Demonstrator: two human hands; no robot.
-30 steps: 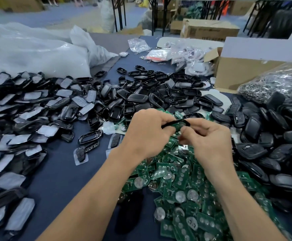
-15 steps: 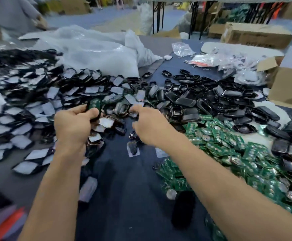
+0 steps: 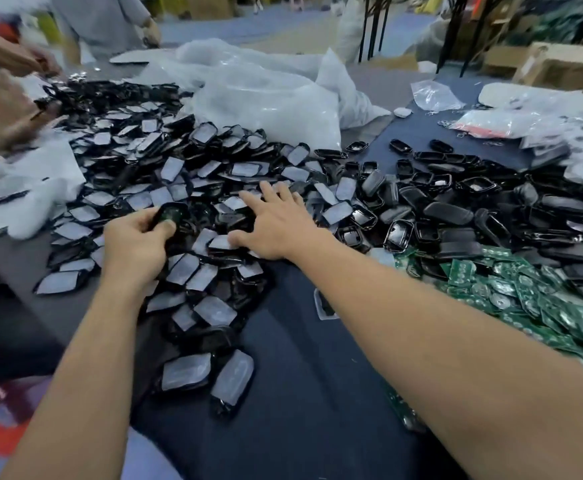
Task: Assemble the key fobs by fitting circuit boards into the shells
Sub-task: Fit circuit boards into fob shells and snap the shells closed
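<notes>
While another person's hand (image 3: pixel 4 109), blurred, sits left of the film-covered shell pile (image 3: pixel 172 168), the wearer's hands are both on that pile. Left hand (image 3: pixel 134 247), at the pile's near-left part: thumb and curled fingers grip one black shell (image 3: pixel 171 213), and green shows inside it, likely a board. Right hand (image 3: pixel 279 233), on the pile's middle: fingers spread flat on the shells, gripping nothing. Behind the pile: white plastic bags (image 3: pixel 266 98). Right of the pile, touching its edge: a heap of bare black shells (image 3: pixel 449 213). Farther right of the pile and nearer the camera: green circuit boards (image 3: pixel 512 292), loose and overlapping.
</notes>
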